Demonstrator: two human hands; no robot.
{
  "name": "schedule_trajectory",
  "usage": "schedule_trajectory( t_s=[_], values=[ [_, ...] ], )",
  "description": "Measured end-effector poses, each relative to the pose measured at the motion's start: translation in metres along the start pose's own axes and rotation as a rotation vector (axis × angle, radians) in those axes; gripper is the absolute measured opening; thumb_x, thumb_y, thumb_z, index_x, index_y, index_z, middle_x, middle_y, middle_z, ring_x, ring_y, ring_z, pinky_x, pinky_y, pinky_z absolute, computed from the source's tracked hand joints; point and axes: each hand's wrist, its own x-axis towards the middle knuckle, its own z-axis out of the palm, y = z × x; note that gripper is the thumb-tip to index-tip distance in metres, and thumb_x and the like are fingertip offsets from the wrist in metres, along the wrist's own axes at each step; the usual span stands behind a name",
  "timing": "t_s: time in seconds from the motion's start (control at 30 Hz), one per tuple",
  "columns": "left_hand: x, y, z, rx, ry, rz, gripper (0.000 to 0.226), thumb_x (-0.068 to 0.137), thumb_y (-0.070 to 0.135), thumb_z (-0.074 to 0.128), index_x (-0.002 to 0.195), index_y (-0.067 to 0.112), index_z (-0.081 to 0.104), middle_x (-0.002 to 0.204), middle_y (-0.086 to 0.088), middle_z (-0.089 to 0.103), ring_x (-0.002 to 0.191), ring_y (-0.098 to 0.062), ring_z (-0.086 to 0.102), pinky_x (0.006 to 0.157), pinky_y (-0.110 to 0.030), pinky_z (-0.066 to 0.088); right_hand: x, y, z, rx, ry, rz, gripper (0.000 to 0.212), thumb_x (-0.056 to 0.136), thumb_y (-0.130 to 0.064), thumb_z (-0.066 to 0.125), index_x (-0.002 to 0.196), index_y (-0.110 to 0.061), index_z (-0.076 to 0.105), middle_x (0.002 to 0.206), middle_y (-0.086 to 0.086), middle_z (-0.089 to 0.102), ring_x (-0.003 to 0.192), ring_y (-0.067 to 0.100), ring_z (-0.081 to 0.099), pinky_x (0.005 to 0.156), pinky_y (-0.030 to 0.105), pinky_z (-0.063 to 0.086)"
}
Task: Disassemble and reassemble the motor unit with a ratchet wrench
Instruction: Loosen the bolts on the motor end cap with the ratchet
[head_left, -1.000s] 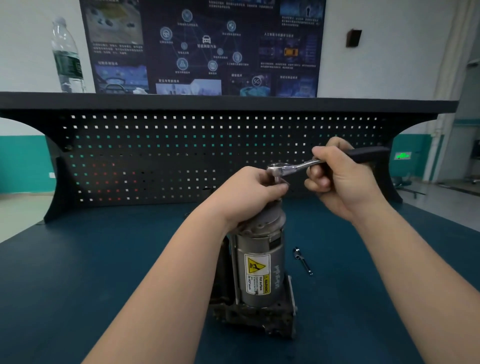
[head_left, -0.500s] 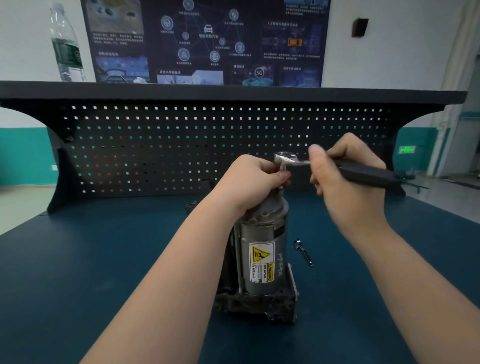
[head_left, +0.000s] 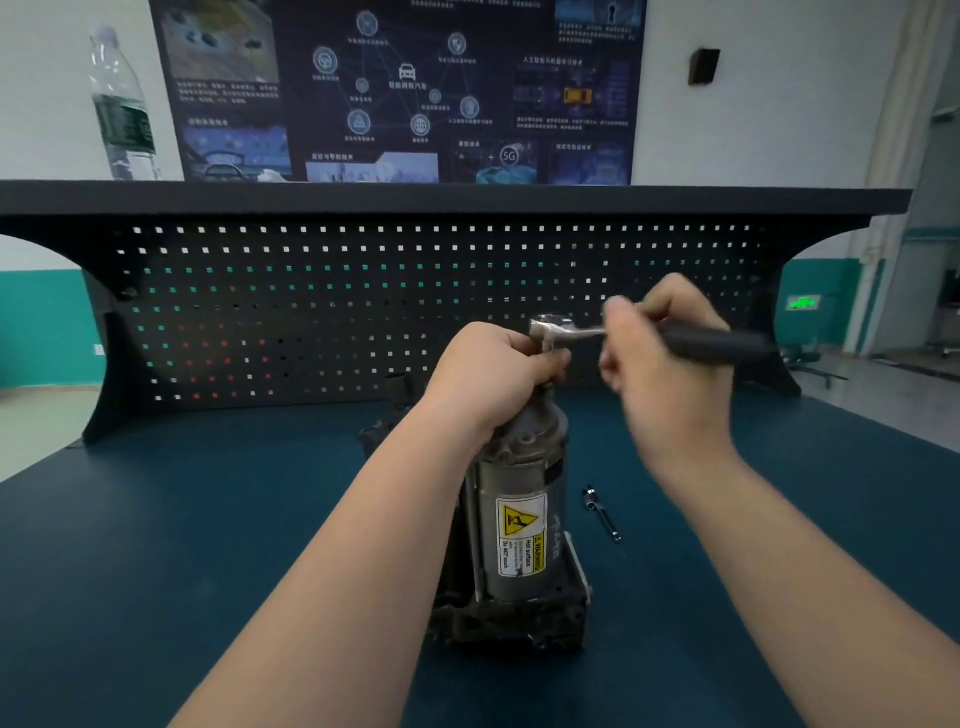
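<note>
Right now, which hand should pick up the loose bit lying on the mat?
Neither is free, but the right hand is better placed: the bit lies right of the motor, under that arm. It would have to drop the wrench first. The left hand steadies the motor top.

Single head view: looks forward and down, close over workbench (head_left: 208, 519), facing pegboard (head_left: 363, 312).

Behind the blue counter (head_left: 208, 545): a black pegboard (head_left: 363, 312), its top shelf (head_left: 467, 200) bearing a water bottle (head_left: 122, 109) at left, before a dark poster (head_left: 400, 88).
</note>
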Motion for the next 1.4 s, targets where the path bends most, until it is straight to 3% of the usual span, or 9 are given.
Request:
schedule_trajectory(
  t_s=[0.1, 0.37, 0.53, 0.6, 0.77, 0.87, 1.1, 1.3, 1.4],
  values=[
    [-0.001, 0.001, -0.002, -0.011, -0.029, -0.004, 0.010, 0.087, 0.023, 0.069, 0.081, 0.019, 0.075, 0.055, 0.013, 0.067, 0.049, 0.004, 0.058, 0.049, -0.013, 0.044, -0.011, -0.004, 0.003, -0.256, -0.044, -0.212, 0.035, 0.087, -0.015, 0.060, 0.061, -0.011, 0.037, 0.056, 0.008, 0.046, 0.049, 0.010, 0.043, 0.049, 0.020, 0.036],
    [0.000, 0.001, -0.006, -0.088, -0.055, -0.046, 0.016, 0.088, 0.024, 0.068, 0.076, 0.018, 0.077, 0.069, 0.006, 0.073, 0.060, -0.002, 0.064, 0.062, -0.020, 0.052, 0.037, -0.005, -0.009, 0.451, -0.072, 0.590, 0.047, 0.093, -0.002, 0.048, 0.053, -0.020, 0.032, 0.046, 0.003, 0.039, 0.036, 0.012, 0.030, 0.039, 0.019, 0.019],
    [0.000, 0.001, -0.001, -0.063, 0.027, -0.037, 0.015, 0.086, 0.027, 0.070, 0.073, 0.021, 0.076, 0.056, 0.002, 0.068, 0.051, -0.015, 0.060, 0.053, -0.028, 0.049, -0.012, -0.008, 0.010, -0.240, 0.002, -0.145, 0.037, 0.090, -0.007, 0.058, 0.062, -0.009, 0.034, 0.057, 0.007, 0.042, 0.050, 0.007, 0.040, 0.050, 0.018, 0.034],
    [0.000, 0.002, 0.000, -0.060, 0.029, -0.045, 0.010, 0.086, 0.026, 0.070, 0.078, 0.022, 0.076, 0.059, 0.005, 0.068, 0.056, -0.012, 0.060, 0.055, -0.027, 0.050, -0.012, -0.010, 0.013, -0.291, -0.012, -0.187, 0.036, 0.088, -0.006, 0.058, 0.061, -0.010, 0.035, 0.055, 0.005, 0.044, 0.049, 0.004, 0.040, 0.049, 0.016, 0.034],
    [0.001, 0.004, -0.005, -0.146, -0.070, -0.082, 0.009, 0.087, 0.020, 0.069, 0.082, 0.017, 0.076, 0.072, 0.007, 0.074, 0.061, -0.002, 0.064, 0.061, -0.017, 0.052, 0.040, -0.012, -0.010, 0.327, -0.119, 0.545, 0.046, 0.092, -0.002, 0.051, 0.054, -0.020, 0.032, 0.047, 0.003, 0.040, 0.035, 0.010, 0.034, 0.038, 0.018, 0.021],
    [0.001, 0.004, -0.005, -0.150, -0.072, -0.089, 0.008, 0.084, 0.021, 0.073, 0.078, 0.017, 0.076, 0.076, 0.002, 0.076, 0.064, -0.006, 0.066, 0.066, -0.021, 0.056, 0.038, 0.000, -0.015, 0.487, -0.136, 0.664, 0.045, 0.094, -0.006, 0.047, 0.056, -0.021, 0.029, 0.047, 0.002, 0.040, 0.036, 0.010, 0.032, 0.038, 0.018, 0.021],
    [0.001, 0.003, -0.002, -0.107, -0.018, -0.054, 0.005, 0.083, 0.020, 0.073, 0.078, 0.021, 0.075, 0.057, 0.011, 0.067, 0.050, -0.004, 0.058, 0.051, -0.019, 0.046, -0.010, -0.008, 0.002, -0.253, -0.149, -0.172, 0.033, 0.087, -0.022, 0.060, 0.062, -0.014, 0.040, 0.054, 0.009, 0.051, 0.044, 0.019, 0.047, 0.042, 0.024, 0.036],
    [-0.001, 0.005, -0.005, -0.122, -0.073, -0.064, 0.007, 0.084, 0.021, 0.073, 0.079, 0.016, 0.076, 0.078, 0.001, 0.075, 0.058, -0.003, 0.062, 0.061, -0.017, 0.053, 0.036, -0.005, -0.016, 0.423, -0.134, 0.676, 0.037, 0.093, -0.009, 0.048, 0.059, -0.019, 0.040, 0.050, 0.002, 0.044, 0.035, 0.009, 0.035, 0.036, 0.017, 0.026],
    [-0.001, 0.004, -0.005, -0.098, -0.051, -0.054, 0.009, 0.081, 0.025, 0.076, 0.079, 0.016, 0.077, 0.073, 0.003, 0.074, 0.058, -0.003, 0.062, 0.060, -0.016, 0.052, 0.027, 0.004, -0.007, 0.474, -0.028, 0.595, 0.039, 0.094, -0.008, 0.047, 0.059, -0.020, 0.037, 0.047, 0.002, 0.041, 0.035, 0.012, 0.033, 0.038, 0.019, 0.024]
  ],
)
